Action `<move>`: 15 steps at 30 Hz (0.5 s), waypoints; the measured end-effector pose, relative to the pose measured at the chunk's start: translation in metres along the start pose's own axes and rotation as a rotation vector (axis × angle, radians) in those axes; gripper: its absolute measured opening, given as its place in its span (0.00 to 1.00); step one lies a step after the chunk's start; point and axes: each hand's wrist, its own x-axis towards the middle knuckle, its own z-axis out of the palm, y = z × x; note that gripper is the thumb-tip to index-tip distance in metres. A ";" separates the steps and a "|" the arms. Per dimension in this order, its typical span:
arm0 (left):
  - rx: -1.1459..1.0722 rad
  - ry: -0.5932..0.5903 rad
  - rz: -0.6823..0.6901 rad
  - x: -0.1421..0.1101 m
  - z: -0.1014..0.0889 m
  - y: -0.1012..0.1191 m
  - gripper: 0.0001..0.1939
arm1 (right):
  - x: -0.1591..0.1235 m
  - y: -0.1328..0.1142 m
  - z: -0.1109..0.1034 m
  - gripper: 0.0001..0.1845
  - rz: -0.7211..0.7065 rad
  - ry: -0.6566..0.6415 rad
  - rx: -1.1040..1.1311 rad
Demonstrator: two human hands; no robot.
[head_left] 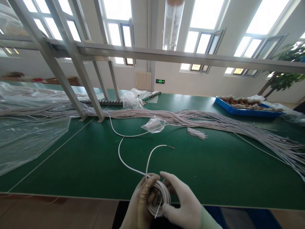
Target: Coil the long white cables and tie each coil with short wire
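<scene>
Both my hands wear pale gloves and meet at the near edge of the green table [214, 165]. My left hand [140, 203] and my right hand [183, 203] are closed around a small coil of white wire [160, 195]. From the coil, one strand runs up and back toward the long wire bundle [190, 118], and a short free end [171, 147] with bare copper arcs above the table. The coil's lower loops hang just past the table edge.
A clear plastic bag [154, 124] and a small tuft of cut wires [197, 133] lie mid-table. Plastic sheeting [30, 136] covers the left. A blue tray [247, 109] sits far right. Grey metal frame legs [92, 101] stand on the left.
</scene>
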 end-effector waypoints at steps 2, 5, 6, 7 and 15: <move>0.048 0.055 0.007 -0.005 0.010 0.008 0.13 | 0.000 -0.001 0.005 0.41 0.013 0.028 -0.059; 0.169 0.154 0.033 -0.010 0.023 0.019 0.10 | 0.003 -0.007 0.012 0.40 0.013 0.051 -0.157; 0.194 0.168 0.024 -0.010 0.026 0.022 0.11 | 0.004 -0.009 0.013 0.39 0.021 0.059 -0.195; 0.217 0.171 0.018 -0.011 0.028 0.024 0.11 | 0.006 -0.011 0.015 0.38 0.034 0.068 -0.222; 0.368 0.136 0.144 -0.012 0.021 0.027 0.10 | 0.009 0.001 0.022 0.27 -0.104 0.292 -0.370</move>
